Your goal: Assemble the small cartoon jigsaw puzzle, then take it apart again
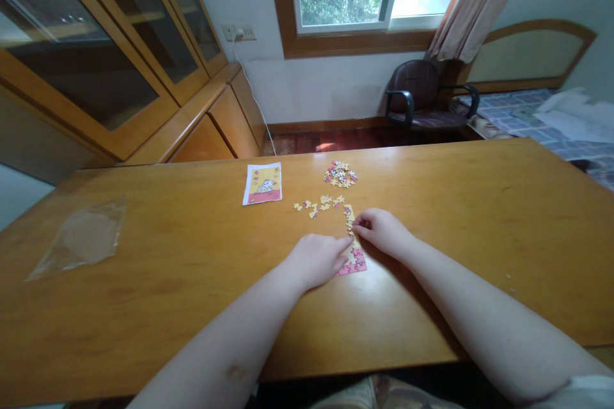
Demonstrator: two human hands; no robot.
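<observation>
left hand (316,260) lies flat, grip wide, pinning the assembled puzzle strip (357,263) steady on the table (192,281); right hand (384,231) pinches narrow at its upper part, loose pieces (320,204) just beyond.

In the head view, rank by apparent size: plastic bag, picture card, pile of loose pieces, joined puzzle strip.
1. plastic bag
2. picture card
3. pile of loose pieces and joined puzzle strip: not ranked; left hand and right hand cover part of the strip, which is nearer.

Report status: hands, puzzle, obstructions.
Left hand, right hand both touching joined puzzle strip, grip unclear. Loose pieces just beyond. Picture card left of those.
</observation>
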